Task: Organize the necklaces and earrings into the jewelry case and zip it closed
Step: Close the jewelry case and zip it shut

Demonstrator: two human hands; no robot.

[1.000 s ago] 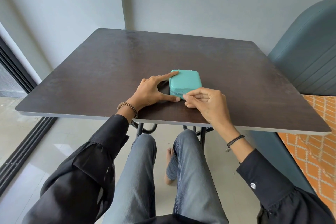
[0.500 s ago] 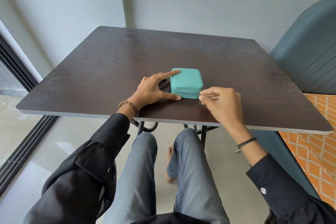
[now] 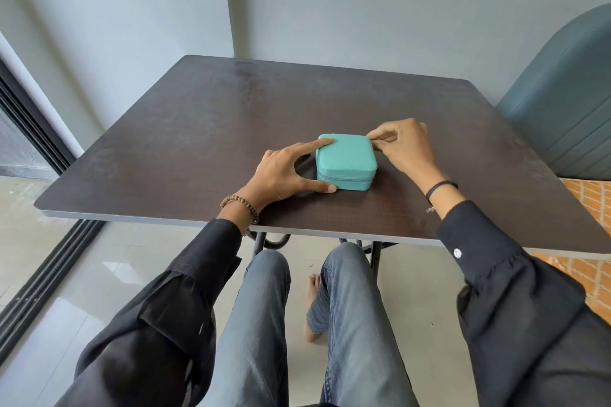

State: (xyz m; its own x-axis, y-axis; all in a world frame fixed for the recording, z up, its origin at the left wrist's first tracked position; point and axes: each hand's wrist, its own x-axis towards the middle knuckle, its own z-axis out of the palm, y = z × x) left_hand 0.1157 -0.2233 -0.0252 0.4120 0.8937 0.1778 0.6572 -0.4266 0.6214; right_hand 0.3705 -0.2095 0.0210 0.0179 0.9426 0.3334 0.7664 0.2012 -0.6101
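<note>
One teal jewelry case (image 3: 345, 158), toward table's (image 3: 198, 129) front edge. Two hands: left hand (image 3: 281, 172), right hand (image 3: 403, 145). One chair (image 3: 562, 102). Two bracelets (image 3: 239, 205).

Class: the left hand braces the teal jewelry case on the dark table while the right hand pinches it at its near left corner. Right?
One error: the head view shows the right hand pinching the jewelry case at its far right corner, not the near left. The left hand does brace it on the table.
</note>
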